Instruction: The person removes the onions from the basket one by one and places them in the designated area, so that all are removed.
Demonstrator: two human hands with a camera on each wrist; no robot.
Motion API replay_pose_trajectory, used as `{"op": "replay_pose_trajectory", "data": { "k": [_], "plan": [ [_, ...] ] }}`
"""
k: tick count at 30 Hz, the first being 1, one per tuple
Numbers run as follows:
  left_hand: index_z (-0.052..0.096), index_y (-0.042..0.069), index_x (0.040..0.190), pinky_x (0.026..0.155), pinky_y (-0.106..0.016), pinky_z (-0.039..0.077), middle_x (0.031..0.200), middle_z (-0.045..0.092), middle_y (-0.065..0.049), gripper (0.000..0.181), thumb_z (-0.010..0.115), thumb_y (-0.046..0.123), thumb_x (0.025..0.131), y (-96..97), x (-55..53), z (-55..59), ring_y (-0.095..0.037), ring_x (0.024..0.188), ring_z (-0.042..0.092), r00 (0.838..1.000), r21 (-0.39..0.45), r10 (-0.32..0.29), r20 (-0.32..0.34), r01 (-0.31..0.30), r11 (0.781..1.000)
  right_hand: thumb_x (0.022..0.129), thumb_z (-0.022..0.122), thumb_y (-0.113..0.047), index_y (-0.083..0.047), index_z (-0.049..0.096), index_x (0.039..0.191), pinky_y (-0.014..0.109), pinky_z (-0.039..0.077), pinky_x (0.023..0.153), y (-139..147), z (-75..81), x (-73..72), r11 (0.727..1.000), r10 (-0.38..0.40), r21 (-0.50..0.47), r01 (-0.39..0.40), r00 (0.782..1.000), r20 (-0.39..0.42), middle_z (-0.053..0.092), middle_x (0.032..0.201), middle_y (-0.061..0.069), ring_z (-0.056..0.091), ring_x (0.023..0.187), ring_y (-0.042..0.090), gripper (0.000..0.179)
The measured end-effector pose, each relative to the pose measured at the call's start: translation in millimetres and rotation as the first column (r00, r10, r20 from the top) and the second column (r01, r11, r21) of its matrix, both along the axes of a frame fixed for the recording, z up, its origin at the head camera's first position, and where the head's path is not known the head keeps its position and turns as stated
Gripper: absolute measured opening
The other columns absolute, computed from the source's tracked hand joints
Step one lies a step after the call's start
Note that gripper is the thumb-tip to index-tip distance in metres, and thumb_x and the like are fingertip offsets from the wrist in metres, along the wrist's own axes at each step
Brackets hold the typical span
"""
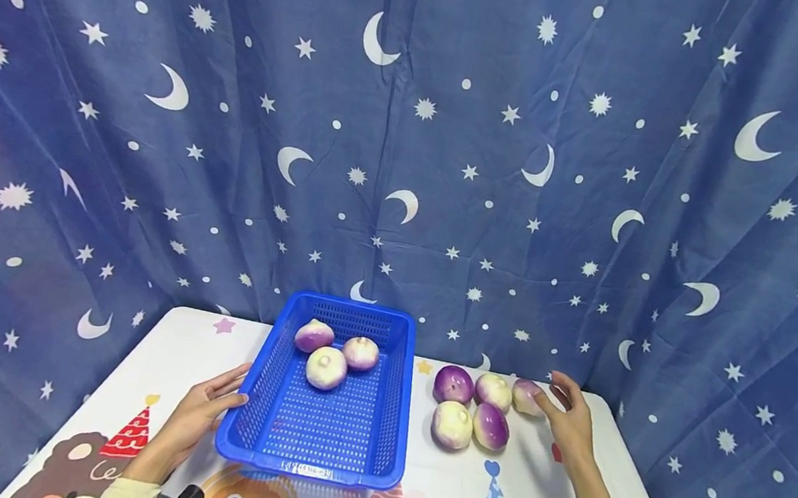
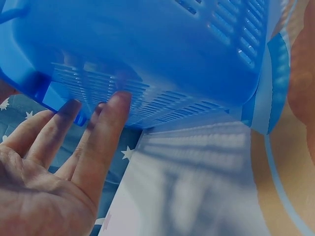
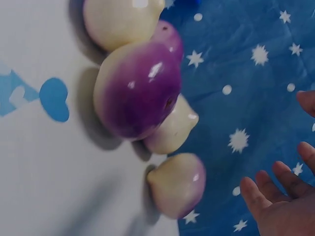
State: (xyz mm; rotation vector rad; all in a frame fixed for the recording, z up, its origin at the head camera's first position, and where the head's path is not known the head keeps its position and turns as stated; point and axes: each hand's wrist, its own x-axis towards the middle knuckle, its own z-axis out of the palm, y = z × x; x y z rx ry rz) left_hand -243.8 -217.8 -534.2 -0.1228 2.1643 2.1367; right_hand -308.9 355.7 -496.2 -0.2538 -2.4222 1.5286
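Observation:
A blue plastic basket with slotted walls holds three purple-and-white turnips, among them a pale one in front. My left hand is at the basket's left side, its fingers extended along the slotted wall in the left wrist view and its thumb near the rim. To the right, several more turnips lie in a cluster, including a dark purple one. My right hand is beside the rightmost turnip, fingers spread. The right wrist view shows that hand apart from the nearest turnip, holding nothing.
A white table cover with cartoon prints lies under everything. Behind the table hangs a blue curtain with moons and stars, close to the table's back edge and the basket's far end.

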Motion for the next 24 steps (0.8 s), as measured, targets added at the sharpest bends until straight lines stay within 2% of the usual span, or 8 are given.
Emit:
{"op": "replay_pose_trajectory", "data": {
  "k": [3,6,10,12,14,17,21,24],
  "plan": [
    [0.037,0.015,0.152,0.091,-0.041,0.055,0.155,0.038,-0.020,0.065,0.063,0.017,0.093,0.1,-0.4,0.4,-0.034,0.132,0.052,1.000,-0.004,-0.001,-0.004,0.001,1.000,0.094,0.066,-0.023,-0.010,0.041,0.146,0.022,0.042,0.107,-6.4,7.5,5.7,1.000,0.022,0.013,-0.022,1.000,-0.016,0.045,0.149,0.014,0.042,0.140,0.030,0.060],
    [0.037,0.015,0.152,0.089,-0.039,0.056,0.155,0.038,-0.019,0.066,0.064,0.017,0.092,0.1,-0.4,0.4,-0.033,0.131,0.053,1.000,-0.005,0.003,-0.002,-0.003,1.000,0.094,0.067,-0.022,-0.010,0.042,0.146,0.025,0.042,0.109,-13.3,11.7,10.2,0.998,0.054,-0.018,-0.055,0.997,-0.052,0.045,0.148,0.012,0.043,0.139,0.027,0.059],
    [0.036,0.014,0.153,0.090,-0.039,0.055,0.155,0.038,-0.020,0.066,0.064,0.017,0.092,0.5,0.0,0.7,-0.032,0.131,0.054,1.000,-0.011,0.007,0.004,-0.007,1.000,0.093,0.068,-0.023,-0.010,0.044,0.144,0.004,0.040,0.095,-23.7,18.5,16.7,0.994,0.097,-0.040,-0.101,0.990,-0.101,0.045,0.146,0.011,0.045,0.134,0.018,0.058],
    [0.036,0.015,0.153,0.091,-0.039,0.055,0.155,0.038,-0.020,0.067,0.064,0.018,0.093,0.8,0.5,0.6,-0.033,0.132,0.053,1.000,-0.020,0.010,0.007,-0.010,1.000,0.093,0.068,-0.024,-0.010,0.045,0.144,0.006,0.040,0.096,-28.6,22.2,19.2,0.993,0.115,-0.025,-0.119,0.987,-0.115,0.046,0.147,0.012,0.046,0.131,0.012,0.058],
    [0.036,0.015,0.153,0.091,-0.039,0.055,0.155,0.038,-0.020,0.066,0.064,0.018,0.093,1.0,0.7,0.4,-0.034,0.132,0.053,1.000,-0.023,0.013,0.007,-0.012,1.000,0.092,0.070,-0.025,-0.010,0.046,0.143,0.006,0.041,0.097,-33.3,25.2,20.8,0.991,0.128,-0.018,-0.131,0.985,-0.120,0.047,0.147,0.013,0.047,0.130,0.011,0.059],
    [0.037,0.015,0.152,0.089,-0.039,0.055,0.155,0.038,-0.021,0.066,0.064,0.019,0.093,1.2,1.0,0.4,-0.034,0.131,0.053,1.000,-0.030,0.018,0.008,-0.017,0.999,0.091,0.071,-0.022,-0.009,0.046,0.142,0.010,0.042,0.100,-41.7,29.7,23.1,0.986,0.158,-0.030,-0.164,0.978,-0.137,0.047,0.147,0.014,0.048,0.132,0.018,0.059],
    [0.038,0.015,0.152,0.088,-0.039,0.055,0.154,0.040,-0.021,0.065,0.064,0.019,0.093,1.4,1.1,0.6,-0.032,0.129,0.055,1.000,-0.035,0.023,0.010,-0.023,0.999,0.091,0.070,-0.018,-0.007,0.045,0.142,0.007,0.042,0.098,-54.7,36.0,27.4,0.976,0.202,-0.053,-0.212,0.968,-0.150,0.046,0.148,0.016,0.045,0.136,0.031,0.059],
    [0.038,0.015,0.152,0.088,-0.039,0.055,0.154,0.040,-0.020,0.065,0.064,0.019,0.092,1.6,0.9,0.8,-0.030,0.128,0.056,1.000,-0.037,0.024,0.010,-0.023,0.999,0.091,0.070,-0.019,-0.007,0.045,0.142,0.004,0.041,0.095,-63.7,38.8,30.1,0.968,0.233,-0.056,-0.245,0.959,-0.161,0.046,0.148,0.016,0.045,0.136,0.032,0.058]
  ]
}}
